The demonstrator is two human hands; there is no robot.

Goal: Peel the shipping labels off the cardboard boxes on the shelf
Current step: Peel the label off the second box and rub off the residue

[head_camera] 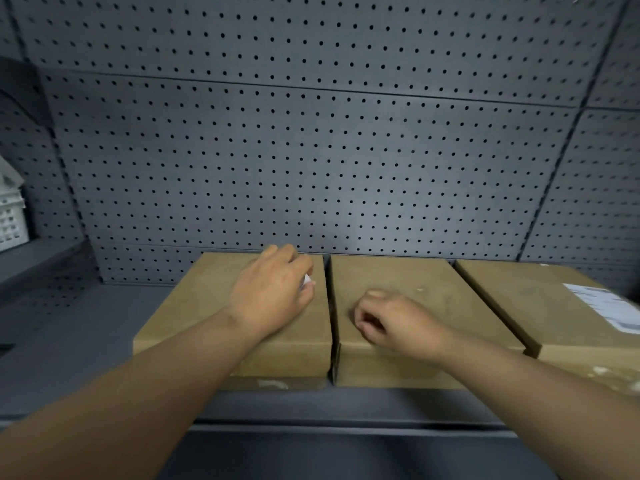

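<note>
Two bare forearms reach in from the lower corners over the smooth grey metal shelf [86, 327]. On it stand three flat, rectangular boxes of matte brown cardboard, side by side with narrow gaps between them. The right hand [398, 323] rests on the top of the middle box [408, 282] near its front edge, fingers curled under loosely with nothing visible in them. The left hand [273, 289] lies further back on the left box [194, 306], its fingers curled round a small crumpled scrap of white paper [307, 280] that peeps out beside the knuckles. One shipping label [602, 306], a flat white rectangle with grey print, is stuck to the top of the right box [519, 296]; the other two tops show bare cardboard. Behind stand grey pegboard panels [311, 150], dotted with regular rows of small round holes. At far left sits one white plastic lattice basket [10, 220].
</note>
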